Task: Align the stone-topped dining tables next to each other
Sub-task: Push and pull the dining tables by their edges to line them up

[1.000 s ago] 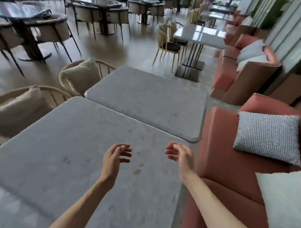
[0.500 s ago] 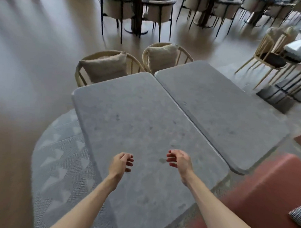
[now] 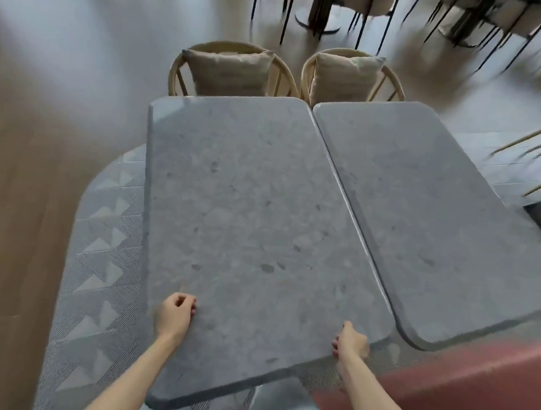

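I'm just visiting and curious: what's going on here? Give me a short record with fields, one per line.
Place: dining room with a patterned rug
Left table: grey stone top, nearest the person
Right table: same kind, close alongside, a thin seam between the two
Near ends: uneven in this view
Left hand: fingers curled, over the left table's left edge
Right hand: at the left table's near edge; grip unclear
Chairs: two cushioned ones at the far ends
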{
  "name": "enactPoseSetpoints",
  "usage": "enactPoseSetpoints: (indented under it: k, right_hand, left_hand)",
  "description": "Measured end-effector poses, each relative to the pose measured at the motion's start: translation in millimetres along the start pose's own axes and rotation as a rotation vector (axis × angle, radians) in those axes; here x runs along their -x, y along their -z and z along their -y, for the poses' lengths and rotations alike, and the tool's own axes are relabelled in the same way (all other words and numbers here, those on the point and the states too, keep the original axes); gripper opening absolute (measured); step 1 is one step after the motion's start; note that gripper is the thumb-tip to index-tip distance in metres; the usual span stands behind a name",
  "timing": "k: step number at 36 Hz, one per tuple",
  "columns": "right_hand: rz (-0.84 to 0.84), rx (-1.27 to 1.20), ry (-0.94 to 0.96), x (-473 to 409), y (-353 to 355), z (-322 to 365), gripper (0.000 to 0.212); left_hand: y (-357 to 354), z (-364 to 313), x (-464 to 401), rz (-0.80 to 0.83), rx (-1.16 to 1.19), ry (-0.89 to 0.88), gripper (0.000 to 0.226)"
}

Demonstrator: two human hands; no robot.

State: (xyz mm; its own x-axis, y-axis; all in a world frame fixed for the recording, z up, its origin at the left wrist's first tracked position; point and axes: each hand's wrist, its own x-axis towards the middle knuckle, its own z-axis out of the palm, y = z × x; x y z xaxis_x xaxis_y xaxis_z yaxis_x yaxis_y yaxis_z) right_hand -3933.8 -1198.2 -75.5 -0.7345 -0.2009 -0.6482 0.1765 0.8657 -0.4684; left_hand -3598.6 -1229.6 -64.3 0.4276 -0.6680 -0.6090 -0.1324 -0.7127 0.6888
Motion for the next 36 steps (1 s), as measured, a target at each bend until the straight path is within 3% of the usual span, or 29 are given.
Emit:
enactPoseSetpoints:
  k: [6,13,16,19,23,25,27,29,32,36]
  right_hand:
    - [0.01,-0.133,-0.057,-4,16,8,0.04]
    - [-0.031,-0.043,-0.196,-37,48,-4,0.061]
    - [-0.001,-0.038,-0.231,-42,53,-12,0.079]
    - [0.07,-0.195,-0.291,-40,55,-16,0.078]
    - [0.396,-0.513,-0.437,-42,57,-17,0.064]
    - [0.561,-0.602,-0.497,-44,55,-19,0.064]
    - [0.66,-0.64,-0.527,-41,51,-22,0.066]
    - [0.707,-0.65,-0.545,-39,50,-27,0.066]
    - [0.748,-0.68,-0.553,-38,51,-31,0.064]
    - [0.783,-0.669,-0.557,-40,56,-30,0.063]
  left_hand:
    - [-28,21,54,-0.336,-0.106,0.056,0.012]
    - [-72,52,115,-0.509,-0.045,0.176,0.001]
    - [-91,54,129,-0.609,0.05,0.267,0.015]
    - [-112,52,141,-0.675,0.207,0.438,0.041]
    - [-137,51,154,-0.618,0.665,0.74,0.074]
    - [-146,55,157,-0.482,0.921,0.793,0.078]
    - [-154,59,154,-0.273,1.123,0.741,0.07]
    - [-160,61,152,-0.172,1.279,0.686,0.061]
    - [-163,60,148,-0.134,1.356,0.636,0.054]
    - [-162,69,146,-0.101,1.374,0.605,0.064]
